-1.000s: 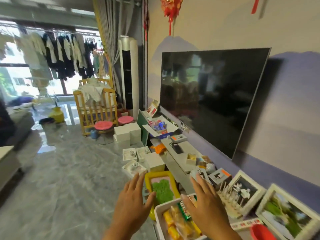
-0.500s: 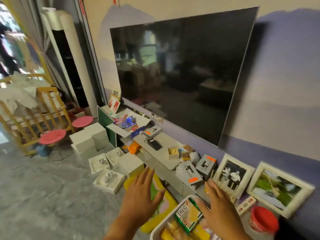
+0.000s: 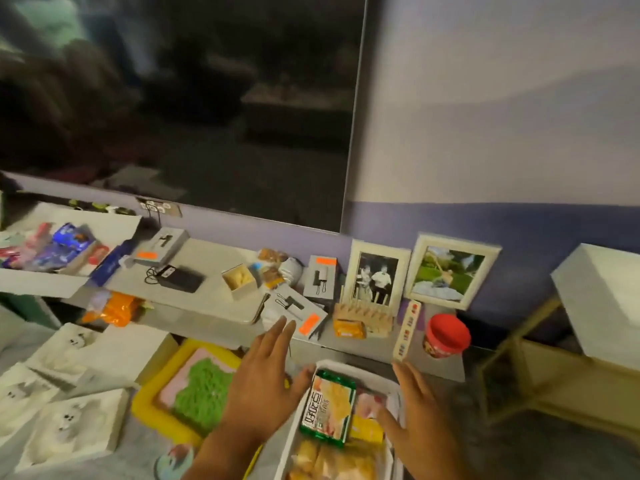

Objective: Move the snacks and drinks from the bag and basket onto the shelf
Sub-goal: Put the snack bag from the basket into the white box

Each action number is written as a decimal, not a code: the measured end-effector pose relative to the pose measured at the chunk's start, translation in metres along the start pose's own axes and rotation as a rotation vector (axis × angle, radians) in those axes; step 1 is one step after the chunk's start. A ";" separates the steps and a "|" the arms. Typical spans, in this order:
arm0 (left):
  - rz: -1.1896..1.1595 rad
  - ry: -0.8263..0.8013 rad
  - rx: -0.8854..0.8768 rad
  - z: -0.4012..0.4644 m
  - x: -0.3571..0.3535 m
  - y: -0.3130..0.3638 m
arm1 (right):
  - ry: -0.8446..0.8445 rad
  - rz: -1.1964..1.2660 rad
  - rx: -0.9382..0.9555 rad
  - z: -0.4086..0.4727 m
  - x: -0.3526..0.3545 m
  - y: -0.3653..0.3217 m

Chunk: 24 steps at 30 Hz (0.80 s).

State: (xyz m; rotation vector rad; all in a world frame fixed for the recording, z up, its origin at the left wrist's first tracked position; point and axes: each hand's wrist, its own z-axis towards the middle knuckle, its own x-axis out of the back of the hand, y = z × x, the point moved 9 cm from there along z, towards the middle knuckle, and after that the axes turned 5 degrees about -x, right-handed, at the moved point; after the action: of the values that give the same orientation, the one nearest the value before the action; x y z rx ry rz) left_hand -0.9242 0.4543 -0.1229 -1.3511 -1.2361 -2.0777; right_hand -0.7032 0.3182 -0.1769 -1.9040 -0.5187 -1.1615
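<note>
White basket [image 3: 388,377] sits low in front of us, full of snacks, with a green snack pack [image 3: 328,408] on top. Our left hand [image 3: 263,382] and right hand [image 3: 420,419] hover flat and spread beside it, holding nothing. Grey shelf [image 3: 207,303] runs behind.

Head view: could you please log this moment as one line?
left hand: open, beside basket | right hand: open over basket | green snack pack: in basket | shelf: cluttered

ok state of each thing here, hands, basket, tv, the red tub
left hand: open, fingers spread, above basket's left edge
right hand: open, over basket's right side
white basket: holds snack packets
green snack packet: lying on top
television: off
red tub: lid on, upright
</note>
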 end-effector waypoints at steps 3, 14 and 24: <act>-0.015 -0.029 -0.003 0.006 -0.055 -0.033 | -0.002 0.006 -0.038 0.018 -0.055 0.016; -0.029 -0.260 -0.041 -0.018 -0.267 -0.112 | -0.097 0.217 -0.186 0.056 -0.235 0.079; -0.030 -0.271 -0.009 -0.033 -0.320 -0.120 | -0.121 0.379 -0.140 0.070 -0.291 0.081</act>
State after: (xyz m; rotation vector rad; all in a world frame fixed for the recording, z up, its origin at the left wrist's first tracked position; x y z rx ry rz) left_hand -0.8742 0.4456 -0.4626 -1.6715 -1.3616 -1.9697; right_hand -0.7522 0.3491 -0.4810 -2.0890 -0.1293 -0.8573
